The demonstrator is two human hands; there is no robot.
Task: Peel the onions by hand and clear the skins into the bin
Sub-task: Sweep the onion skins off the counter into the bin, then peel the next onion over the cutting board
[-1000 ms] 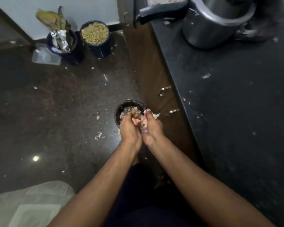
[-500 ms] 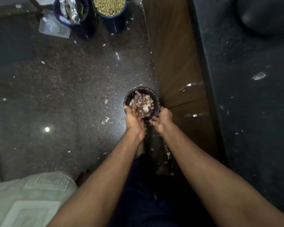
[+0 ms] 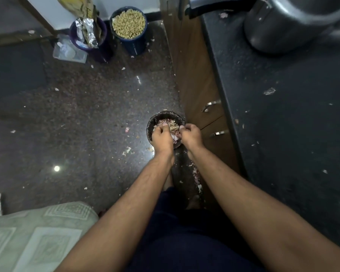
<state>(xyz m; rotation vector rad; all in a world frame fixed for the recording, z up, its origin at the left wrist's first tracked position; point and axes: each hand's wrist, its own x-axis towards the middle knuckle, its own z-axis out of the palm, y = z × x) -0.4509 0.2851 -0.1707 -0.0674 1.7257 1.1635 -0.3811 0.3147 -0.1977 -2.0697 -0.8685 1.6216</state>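
Both hands hang together over the mouth of a small black bin [image 3: 151,124] that stands on the dark speckled floor [image 3: 86,118] just beside the wooden cabinet front [image 3: 192,75]; the left hand [image 3: 163,137] has its fingers curled down into the heap of onion skins [image 3: 170,125] that fills the bin, pinkish and pale scraps piled to the rim; the right hand [image 3: 190,135] sits just beside it at the bin's right edge, fingers bent inward and pinching at the same skins, though whether either hand has a firm hold on a piece cannot be told from this angle; more pale skin scraps cling to the bin's outer wall below the wrists; no whole onion shows; loose flakes [image 3: 127,151] lie scattered on the floor to the left of the bin; at the far edge of the floor, against the wall, a blue tub [image 3: 134,42] heaped with yellowish grains stands beside a purple tub [image 3: 102,48] stuffed with foil and wrappers; to the right runs a dark countertop [image 3: 283,134] speckled with bits, with a metal pot [image 3: 283,26] at its far end; a pale patterned cloth [image 3: 33,232] fills the near left corner.
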